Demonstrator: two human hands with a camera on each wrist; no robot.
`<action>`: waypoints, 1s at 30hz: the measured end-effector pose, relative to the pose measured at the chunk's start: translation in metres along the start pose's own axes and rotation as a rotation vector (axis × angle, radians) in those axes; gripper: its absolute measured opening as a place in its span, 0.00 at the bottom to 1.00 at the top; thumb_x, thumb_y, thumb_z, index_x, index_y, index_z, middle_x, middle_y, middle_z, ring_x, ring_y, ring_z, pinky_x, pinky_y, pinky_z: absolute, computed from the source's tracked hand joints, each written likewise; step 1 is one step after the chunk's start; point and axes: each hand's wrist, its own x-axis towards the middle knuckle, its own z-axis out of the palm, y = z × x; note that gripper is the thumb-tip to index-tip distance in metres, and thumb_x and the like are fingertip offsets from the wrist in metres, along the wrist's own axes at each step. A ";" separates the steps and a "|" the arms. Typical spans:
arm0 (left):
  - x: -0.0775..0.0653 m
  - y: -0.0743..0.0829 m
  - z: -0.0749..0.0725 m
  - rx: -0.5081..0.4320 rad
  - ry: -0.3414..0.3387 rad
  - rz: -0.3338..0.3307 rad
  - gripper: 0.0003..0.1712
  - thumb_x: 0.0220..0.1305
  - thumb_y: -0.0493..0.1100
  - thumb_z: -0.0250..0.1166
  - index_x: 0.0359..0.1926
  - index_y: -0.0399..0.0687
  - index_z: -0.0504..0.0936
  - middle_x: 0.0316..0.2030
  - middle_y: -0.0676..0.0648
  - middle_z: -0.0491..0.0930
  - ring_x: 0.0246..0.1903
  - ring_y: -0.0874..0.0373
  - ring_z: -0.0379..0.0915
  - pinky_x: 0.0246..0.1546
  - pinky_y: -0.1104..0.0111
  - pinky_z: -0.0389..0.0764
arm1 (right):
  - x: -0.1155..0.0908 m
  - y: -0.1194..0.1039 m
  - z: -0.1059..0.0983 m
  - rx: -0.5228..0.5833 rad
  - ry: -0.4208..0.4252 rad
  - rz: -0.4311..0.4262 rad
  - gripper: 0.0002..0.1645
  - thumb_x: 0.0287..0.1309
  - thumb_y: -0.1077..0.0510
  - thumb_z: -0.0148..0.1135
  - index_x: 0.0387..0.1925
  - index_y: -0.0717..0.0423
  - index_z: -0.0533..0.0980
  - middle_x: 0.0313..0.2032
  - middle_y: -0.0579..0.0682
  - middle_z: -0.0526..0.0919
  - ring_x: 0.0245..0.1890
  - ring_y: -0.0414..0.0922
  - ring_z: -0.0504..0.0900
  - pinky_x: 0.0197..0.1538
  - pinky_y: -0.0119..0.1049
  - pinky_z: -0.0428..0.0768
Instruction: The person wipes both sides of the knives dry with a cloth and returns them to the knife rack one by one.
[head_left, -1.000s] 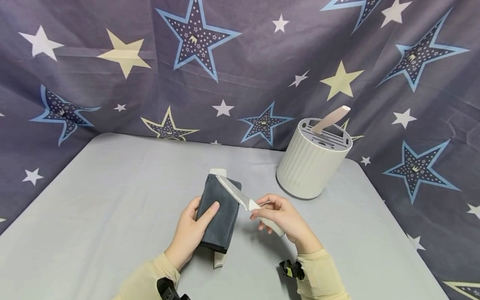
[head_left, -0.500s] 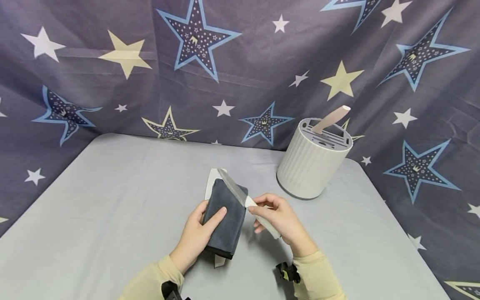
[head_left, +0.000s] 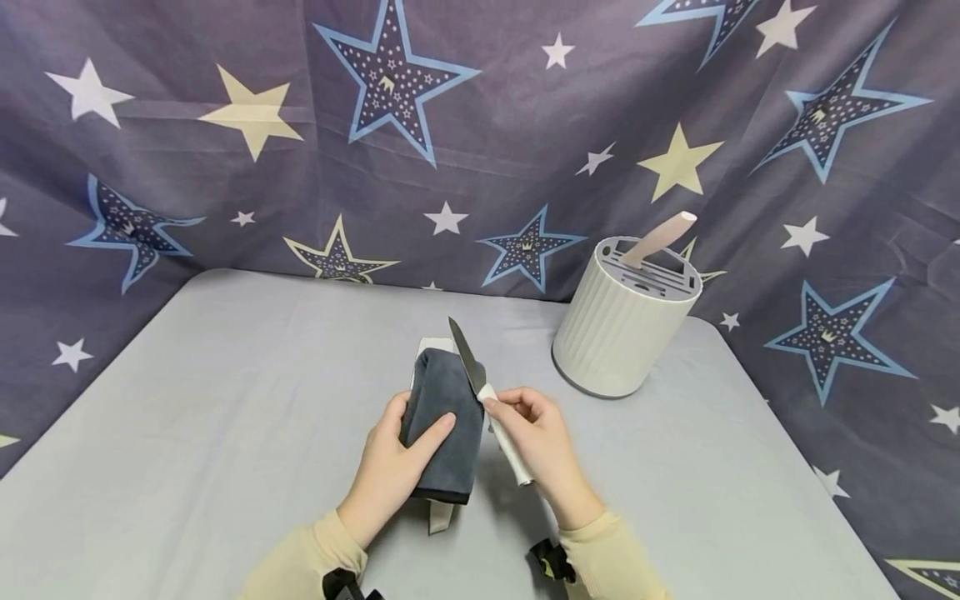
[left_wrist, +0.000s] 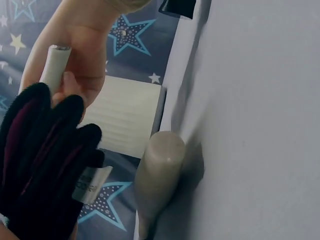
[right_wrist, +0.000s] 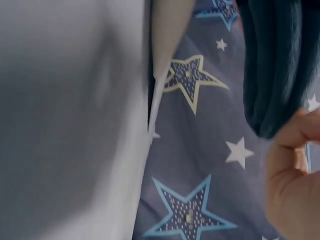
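Note:
My left hand [head_left: 397, 457] grips a folded dark grey cloth [head_left: 448, 442], thumb on top. My right hand [head_left: 542, 446] pinches a knife [head_left: 508, 446] by its white handle. The steel blade slants up and left, overlapping the cloth's right edge, with its tip past the top. In the left wrist view, that handle's end [left_wrist: 56, 65] shows beyond the layered cloth [left_wrist: 47, 165]. Below the cloth a second knife [head_left: 440, 517] lies on the table; its pale handle [left_wrist: 162, 160] is plain in the left wrist view, and the cloth hides its middle in the head view.
A ribbed cream knife block [head_left: 626, 333] stands at the table's back right, slots on top. One pink-handled knife [head_left: 660, 237] sits in it. Behind the grey-white table [head_left: 225, 400] hangs a star-patterned curtain [head_left: 465, 108].
The knife in my right hand has moved from lying across the cloth to its right edge, turning more upright. My right hand has shifted left. My left hand keeps its grip on the cloth.

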 end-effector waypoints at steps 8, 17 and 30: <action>-0.001 0.015 0.000 0.060 0.007 0.028 0.30 0.64 0.50 0.68 0.62 0.47 0.68 0.40 0.42 0.79 0.34 0.58 0.78 0.35 0.68 0.81 | -0.001 0.004 0.024 0.155 0.104 0.026 0.15 0.62 0.58 0.64 0.41 0.69 0.78 0.26 0.45 0.77 0.21 0.38 0.76 0.23 0.30 0.78; 0.000 0.028 0.005 0.087 -0.002 0.069 0.29 0.63 0.50 0.68 0.61 0.47 0.69 0.45 0.42 0.79 0.38 0.57 0.77 0.40 0.66 0.78 | -0.003 0.003 0.040 0.284 0.140 0.011 0.12 0.67 0.56 0.57 0.40 0.63 0.72 0.29 0.47 0.75 0.25 0.39 0.77 0.28 0.31 0.78; -0.008 0.026 0.010 0.012 -0.035 0.093 0.25 0.61 0.46 0.70 0.56 0.49 0.72 0.44 0.42 0.79 0.34 0.59 0.78 0.36 0.69 0.81 | 0.009 -0.002 0.039 0.316 0.182 0.051 0.09 0.67 0.56 0.56 0.38 0.60 0.72 0.32 0.48 0.76 0.28 0.39 0.78 0.32 0.30 0.78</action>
